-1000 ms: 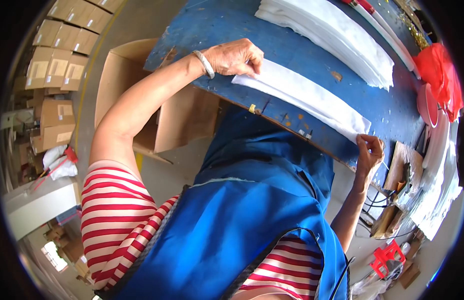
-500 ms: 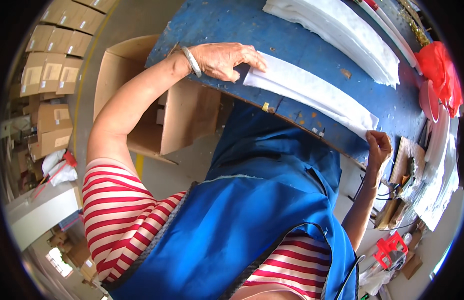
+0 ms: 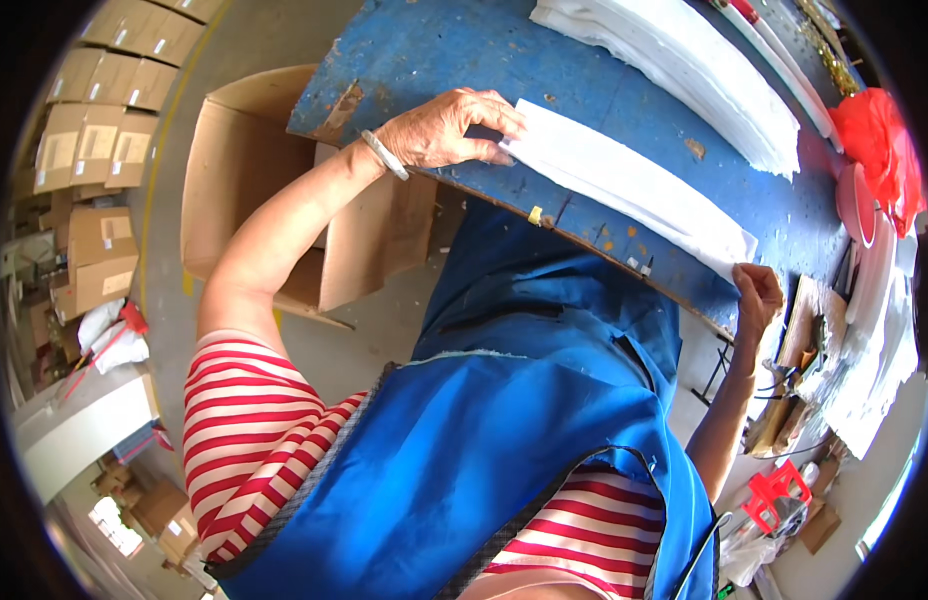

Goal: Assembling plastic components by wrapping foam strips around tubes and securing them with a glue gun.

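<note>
Looking down through the head view: a long, narrow white folded strip [image 3: 624, 190] lies flat along the near edge of a blue worktable [image 3: 464, 50], running from left to lower right.

Left hand [image 3: 446, 130]: fingers spread and only slightly curled, pressing down on the strip's left end; thumb side towards the table edge. It pins the strip and does not grip around it. A pale bangle [image 3: 386, 155] sits on that wrist.

Right hand [image 3: 756, 295]: curled almost closed at the strip's right end, at the table's edge. It appears to pinch the corner there, though the exact contact is hard to make out.

Handling, judged: the strip looks light, soft and limp, like thin cloth or tissue-like sheeting; it would sag if lifted from one end. Best taken at both ends, as the hands now sit, and kept taut. Not fragile, but easily creased or skewed.

Surface: the tabletop paint is worn and chipped, with brown bare patches; probably rough enough to drag on soft material. A larger stack of white sheets [image 3: 674, 70] lies further back, well apart from the strip. Red bag [image 3: 879, 140] at the far right.

Room: an open cardboard box [image 3: 254, 200] stands on the concrete floor beside the table; stacked cartons [image 3: 94, 140] at left; a red stool [image 3: 774, 490] at lower right.
</note>
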